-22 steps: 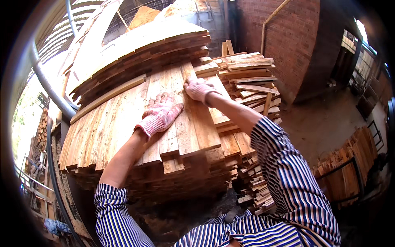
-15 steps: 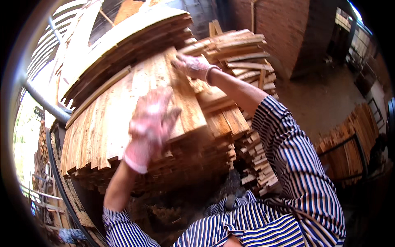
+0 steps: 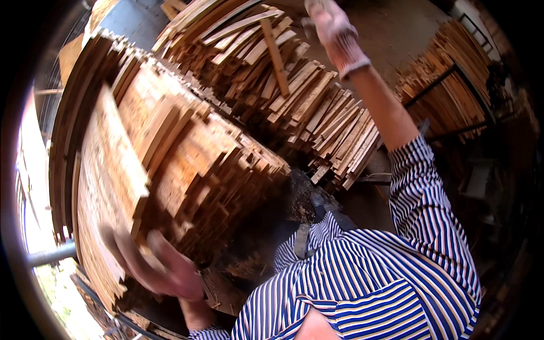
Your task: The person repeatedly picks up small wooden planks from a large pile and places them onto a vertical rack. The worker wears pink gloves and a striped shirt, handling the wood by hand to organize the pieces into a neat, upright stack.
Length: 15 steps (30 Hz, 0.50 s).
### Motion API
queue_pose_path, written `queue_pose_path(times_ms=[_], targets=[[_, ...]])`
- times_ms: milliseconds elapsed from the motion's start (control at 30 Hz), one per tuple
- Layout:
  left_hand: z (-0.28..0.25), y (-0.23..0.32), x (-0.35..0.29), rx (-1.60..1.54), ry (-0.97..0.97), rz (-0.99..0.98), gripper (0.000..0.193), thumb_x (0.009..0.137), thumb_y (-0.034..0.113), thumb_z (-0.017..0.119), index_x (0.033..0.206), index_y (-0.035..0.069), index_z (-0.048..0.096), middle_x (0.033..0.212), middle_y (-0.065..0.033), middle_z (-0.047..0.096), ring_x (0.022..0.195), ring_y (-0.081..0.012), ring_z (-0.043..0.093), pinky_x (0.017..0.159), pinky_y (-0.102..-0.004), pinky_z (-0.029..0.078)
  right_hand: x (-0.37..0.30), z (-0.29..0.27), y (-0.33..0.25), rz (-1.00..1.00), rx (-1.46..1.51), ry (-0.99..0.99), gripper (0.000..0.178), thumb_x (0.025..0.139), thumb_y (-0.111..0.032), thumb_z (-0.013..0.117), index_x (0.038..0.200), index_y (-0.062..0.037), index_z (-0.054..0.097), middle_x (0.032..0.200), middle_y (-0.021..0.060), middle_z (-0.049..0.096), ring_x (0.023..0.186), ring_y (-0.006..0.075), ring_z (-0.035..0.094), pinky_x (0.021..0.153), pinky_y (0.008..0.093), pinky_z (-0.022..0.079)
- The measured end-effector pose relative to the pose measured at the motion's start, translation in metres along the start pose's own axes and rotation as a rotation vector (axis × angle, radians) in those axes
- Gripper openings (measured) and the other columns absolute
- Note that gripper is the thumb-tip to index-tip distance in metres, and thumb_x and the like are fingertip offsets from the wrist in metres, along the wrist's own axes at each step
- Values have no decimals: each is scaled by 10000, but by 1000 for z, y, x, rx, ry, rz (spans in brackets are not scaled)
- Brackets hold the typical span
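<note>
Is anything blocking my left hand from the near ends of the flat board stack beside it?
Nothing visible is in the way. Your left hand is blurred, fingers spread at the near end of the flat board stack, with no other object seen between. I can't tell whether it touches the wood.

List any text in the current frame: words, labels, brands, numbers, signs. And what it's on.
None legible: no text seen on the stacked boards, loose wood pile or striped shirt. The dark rim is too blurred to rule out small markings.
</note>
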State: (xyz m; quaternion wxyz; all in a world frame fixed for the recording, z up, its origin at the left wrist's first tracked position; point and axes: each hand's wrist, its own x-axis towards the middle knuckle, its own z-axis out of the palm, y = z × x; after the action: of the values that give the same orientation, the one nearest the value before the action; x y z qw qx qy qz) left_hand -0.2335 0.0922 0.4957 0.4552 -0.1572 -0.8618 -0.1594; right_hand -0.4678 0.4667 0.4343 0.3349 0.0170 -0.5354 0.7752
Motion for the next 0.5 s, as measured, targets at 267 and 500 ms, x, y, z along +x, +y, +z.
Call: queue_pose_path(times_ms=[267, 500], targets=[[322, 120, -249, -788, -944, -451, 561, 917, 208, 712, 1382, -39, 517, 1380, -231, 563, 1307, -351, 525, 1114, -402, 407, -237, -197, 101, 809, -246, 343, 731, 1010, -378, 551, 1565, -20, 238, 1544, 249, 360, 1403, 343, 391, 1155, 430, 366], [677, 47, -316, -627, -1206, -965, 795, 886, 436, 725, 1432, -55, 421, 1405, -284, 535, 1304, -383, 533, 1077, -405, 435, -512, -296, 188, 1297, -683, 427, 608, 979, -288, 604, 1492, -28, 406, 1288, 148, 596, 1085, 222, 584, 994, 350, 471]])
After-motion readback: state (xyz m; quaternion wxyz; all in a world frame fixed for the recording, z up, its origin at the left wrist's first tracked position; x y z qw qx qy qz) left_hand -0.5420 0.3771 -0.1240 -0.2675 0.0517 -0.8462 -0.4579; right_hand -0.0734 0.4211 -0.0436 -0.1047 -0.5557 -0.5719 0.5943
